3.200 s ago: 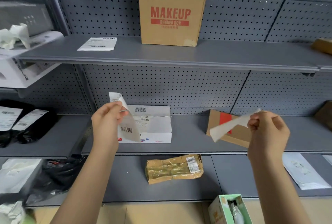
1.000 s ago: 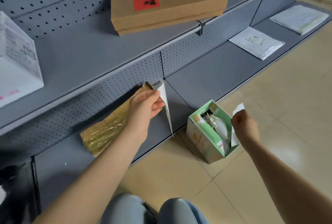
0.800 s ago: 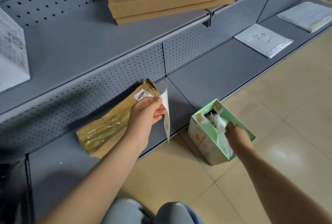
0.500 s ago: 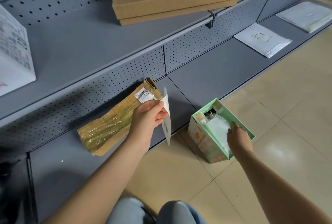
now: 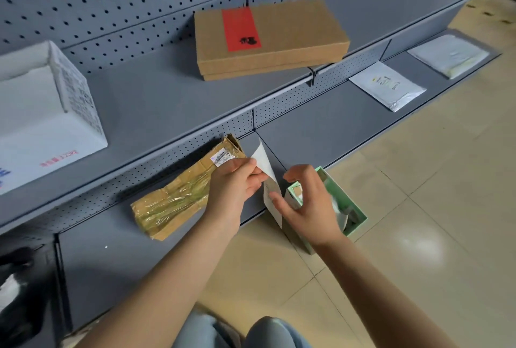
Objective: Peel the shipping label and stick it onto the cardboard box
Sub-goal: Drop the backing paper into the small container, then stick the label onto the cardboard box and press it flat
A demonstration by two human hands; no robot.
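Note:
My left hand [image 5: 234, 184] pinches the top of a white shipping label [image 5: 264, 160], which hangs edge-on just above the bottom shelf's front edge. My right hand [image 5: 311, 203] is beside it with fingers spread and its thumb against the label's lower part; it holds nothing. A flat brown cardboard box [image 5: 296, 37] with a red sticker lies on the middle shelf, beyond both hands. A tape-wrapped cardboard parcel [image 5: 178, 198] lies on the bottom shelf, left of my left hand.
A green carton [image 5: 353, 215] with white paper inside stands on the tiled floor under my right hand. A white box [image 5: 47, 124] sits at the left on the middle shelf. Two white mailers [image 5: 386, 86] [image 5: 449, 54] lie on the bottom shelf at right. Black bags [image 5: 16, 277] are at lower left.
My right hand dropped the white backing strip into the green carton, then rose out of it to the label. My left hand kept hold of the label.

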